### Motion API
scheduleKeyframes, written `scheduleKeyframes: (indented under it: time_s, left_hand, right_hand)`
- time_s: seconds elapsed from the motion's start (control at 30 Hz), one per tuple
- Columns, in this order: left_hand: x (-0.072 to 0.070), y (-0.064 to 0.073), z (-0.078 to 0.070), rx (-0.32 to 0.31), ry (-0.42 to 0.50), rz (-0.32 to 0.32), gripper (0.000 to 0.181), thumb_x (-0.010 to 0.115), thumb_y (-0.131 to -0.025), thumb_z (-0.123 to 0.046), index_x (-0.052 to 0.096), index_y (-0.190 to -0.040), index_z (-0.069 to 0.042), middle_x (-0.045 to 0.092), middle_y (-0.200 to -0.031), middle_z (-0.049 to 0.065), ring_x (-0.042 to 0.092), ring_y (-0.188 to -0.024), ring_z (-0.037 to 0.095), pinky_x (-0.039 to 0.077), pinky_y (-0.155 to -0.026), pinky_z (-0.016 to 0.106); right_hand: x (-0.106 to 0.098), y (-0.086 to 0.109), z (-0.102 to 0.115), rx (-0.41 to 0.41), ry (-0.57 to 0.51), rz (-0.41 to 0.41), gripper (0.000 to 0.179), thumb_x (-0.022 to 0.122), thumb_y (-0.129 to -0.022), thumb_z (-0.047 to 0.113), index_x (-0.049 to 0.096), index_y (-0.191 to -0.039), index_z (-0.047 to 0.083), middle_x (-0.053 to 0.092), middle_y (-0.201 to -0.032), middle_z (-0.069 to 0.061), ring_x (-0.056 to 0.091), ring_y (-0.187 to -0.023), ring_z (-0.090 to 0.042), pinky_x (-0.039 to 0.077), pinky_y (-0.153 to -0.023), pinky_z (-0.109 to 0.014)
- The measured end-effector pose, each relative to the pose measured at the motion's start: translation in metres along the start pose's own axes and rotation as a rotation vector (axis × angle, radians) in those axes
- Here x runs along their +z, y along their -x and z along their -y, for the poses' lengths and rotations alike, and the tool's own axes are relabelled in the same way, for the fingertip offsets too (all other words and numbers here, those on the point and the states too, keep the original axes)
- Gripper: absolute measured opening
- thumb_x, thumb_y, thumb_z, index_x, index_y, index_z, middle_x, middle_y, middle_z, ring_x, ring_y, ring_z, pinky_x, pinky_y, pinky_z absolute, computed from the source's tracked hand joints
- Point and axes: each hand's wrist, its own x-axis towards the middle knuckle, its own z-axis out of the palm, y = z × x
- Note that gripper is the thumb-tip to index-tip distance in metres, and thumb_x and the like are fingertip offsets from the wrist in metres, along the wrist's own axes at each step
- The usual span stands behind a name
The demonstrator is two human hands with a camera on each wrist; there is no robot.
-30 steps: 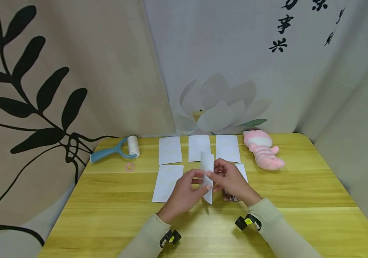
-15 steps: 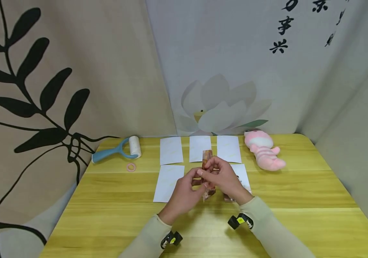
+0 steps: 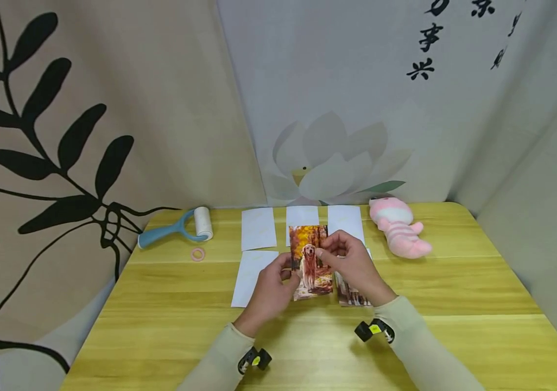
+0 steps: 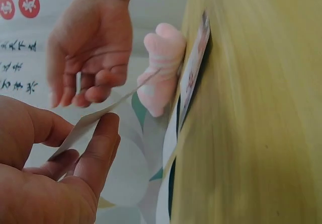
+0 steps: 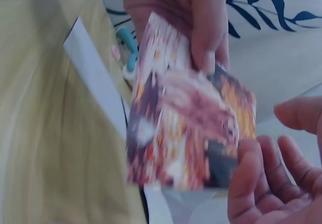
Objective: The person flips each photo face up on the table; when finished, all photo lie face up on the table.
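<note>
My left hand (image 3: 267, 290) pinches a photo card (image 3: 310, 266) by its left edge, thumb in front. The picture shows a golden-brown dog among autumn leaves. The card is held tilted above the table. At its right edge is my right hand (image 3: 354, 266); in the right wrist view its thumb (image 5: 299, 113) stands apart from the card (image 5: 186, 118) and its fingertips lie near the edge, contact unclear. The left wrist view has the card (image 4: 83, 128) almost edge-on between my left thumb and fingers. Another picture card (image 3: 349, 293) lies partly hidden beneath my right hand.
Three white cards lie in a back row, including the left one (image 3: 258, 228). Another white card (image 3: 246, 277) lies in front. A blue-handled lint roller (image 3: 161, 234) and a pink ring (image 3: 192, 254) are left; a pink plush toy (image 3: 400, 231) is right. A curtain hangs behind.
The card first showed its white back almost edge-on, then turned, and now its dog picture faces me. My left hand has shifted slightly left; my right hand has moved back to the right.
</note>
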Motion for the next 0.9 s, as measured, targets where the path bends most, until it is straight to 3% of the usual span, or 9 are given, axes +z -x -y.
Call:
scheduleKeyframes:
  time_s: [0.17,0.33,0.47,0.6,0.73,0.9]
  left_hand:
    - [-0.006,-0.001,0.007,-0.036,0.038,0.005,0.03,0.061,-0.106,-0.012,0.061,-0.136,-0.009,0.067,-0.127,0.013,0.072,-0.115,0.027,0.057,-0.072,0.025]
    - [-0.009,-0.002,0.013,-0.063,0.107,0.007,0.025,0.061,-0.106,-0.011,0.06,-0.13,-0.003,0.063,-0.12,0.018,0.072,-0.104,0.025,0.053,-0.068,0.025]
    - [-0.01,-0.003,0.02,-0.086,0.158,-0.002,0.026,0.063,-0.105,-0.01,0.06,-0.129,0.0,0.062,-0.114,0.017,0.07,-0.101,0.023,0.054,-0.075,0.026]
    - [-0.01,-0.004,0.026,-0.112,0.197,-0.001,0.028,0.064,-0.103,-0.008,0.06,-0.129,0.002,0.062,-0.109,0.017,0.067,-0.093,0.019,0.051,-0.072,0.025]
    - [-0.011,-0.004,0.03,-0.141,0.197,0.019,0.04,0.065,-0.103,-0.01,0.055,-0.14,0.003,0.064,-0.115,0.019,0.067,-0.098,0.02,0.053,-0.076,0.027]
    - [-0.016,-0.001,0.036,-0.177,0.179,0.032,0.058,0.065,-0.103,-0.011,0.045,-0.155,0.0,0.061,-0.126,0.02,0.067,-0.108,0.024,0.06,-0.081,0.031]
  right_hand:
    - [-0.006,0.001,-0.012,0.026,0.1,-0.068,0.027,0.078,-0.098,0.023,0.065,-0.11,0.003,0.067,-0.102,-0.011,0.064,-0.086,-0.018,0.054,-0.069,-0.028]
    - [-0.008,0.002,-0.024,0.084,0.166,-0.048,0.035,0.076,-0.098,0.022,0.064,-0.125,0.001,0.069,-0.11,-0.013,0.064,-0.087,-0.019,0.055,-0.07,-0.028]
    - [-0.008,0.007,-0.03,0.119,0.122,0.022,0.033,0.072,-0.1,0.015,0.064,-0.13,0.002,0.069,-0.103,-0.016,0.066,-0.077,-0.027,0.059,-0.064,-0.036]
    - [-0.007,0.012,-0.031,0.158,0.034,0.084,0.028,0.069,-0.101,0.008,0.064,-0.127,0.001,0.067,-0.092,-0.015,0.068,-0.067,-0.028,0.062,-0.062,-0.045]
    - [-0.004,0.014,-0.033,0.191,-0.02,0.096,0.026,0.067,-0.099,0.003,0.062,-0.124,-0.003,0.066,-0.088,-0.012,0.07,-0.064,-0.02,0.064,-0.062,-0.045]
    - [-0.002,0.015,-0.036,0.226,-0.015,0.083,0.025,0.068,-0.098,0.001,0.062,-0.121,-0.003,0.068,-0.087,-0.012,0.071,-0.063,-0.02,0.064,-0.06,-0.041]
